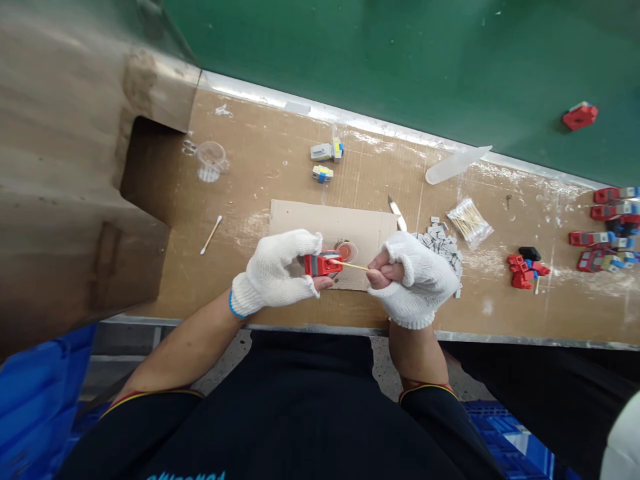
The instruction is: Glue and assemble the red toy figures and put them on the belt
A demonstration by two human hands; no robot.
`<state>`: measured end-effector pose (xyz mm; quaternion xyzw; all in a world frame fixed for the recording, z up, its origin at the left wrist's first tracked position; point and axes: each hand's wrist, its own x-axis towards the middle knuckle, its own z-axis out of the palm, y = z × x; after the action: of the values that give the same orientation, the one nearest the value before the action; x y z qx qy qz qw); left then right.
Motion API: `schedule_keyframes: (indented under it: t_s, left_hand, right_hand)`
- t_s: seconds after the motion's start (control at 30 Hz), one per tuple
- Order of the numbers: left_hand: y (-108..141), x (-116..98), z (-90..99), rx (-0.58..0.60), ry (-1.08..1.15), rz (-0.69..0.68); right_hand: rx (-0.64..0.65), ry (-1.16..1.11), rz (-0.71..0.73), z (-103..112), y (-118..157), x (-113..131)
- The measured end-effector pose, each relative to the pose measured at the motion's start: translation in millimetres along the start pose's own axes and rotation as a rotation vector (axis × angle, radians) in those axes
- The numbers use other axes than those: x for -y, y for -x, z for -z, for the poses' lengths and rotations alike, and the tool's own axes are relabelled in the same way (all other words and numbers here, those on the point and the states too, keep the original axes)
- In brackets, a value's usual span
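Note:
My left hand (283, 270), in a white glove with bare fingertips, is closed around a red and grey plastic part (320, 265). Between the fingertips of my right hand (417, 277), gloved the same way, is a thin cotton swab (354, 266). The swab's far tip touches the red face of the part. Just behind the part, a small round cup with red contents (346, 252) stands on a flat cardboard piece (310, 217). Grey small pieces (443, 240) are heaped beyond my right hand.
A knife (398, 213), a bag of swabs (470, 222) and a white plastic blade (457, 165) lie behind on the right. Grey-yellow parts (323, 174) sit at the back, a loose swab (211, 235) at left, red parts (523, 271) at right. A metal housing (75, 167) bounds the left.

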<state>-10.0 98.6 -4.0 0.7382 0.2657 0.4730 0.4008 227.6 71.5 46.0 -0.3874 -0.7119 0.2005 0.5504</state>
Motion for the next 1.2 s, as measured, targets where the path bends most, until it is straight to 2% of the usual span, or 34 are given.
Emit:
schedule_keyframes:
  t_s: [0.33,0.57,0.9,1.07,1.2]
  left_hand:
    - [-0.6,-0.4,5.1,0.040,-0.044,-0.026]
    - [0.7,-1.0,4.6,0.022,0.013,0.056]
    - [3.4,-2.2,6.2,0.060,-0.050,0.119]
    - [3.3,-1.6,6.5,0.061,-0.024,0.074]
    - [4.0,0.4,6.6,0.060,-0.016,0.046]
  right_hand:
    - [0.005,0.052,0.005,1.7,-0.1,0.4]
    - [-0.014,0.109,0.040,2.8,-4.4,-0.1]
    - [-0.061,0.084,0.022,7.0,-3.5,2.9]
    - [0.004,0.062,0.049,6.2,-3.9,1.4]
    - [-0.002,0.105,0.039,5.9,-2.3,-0.8]
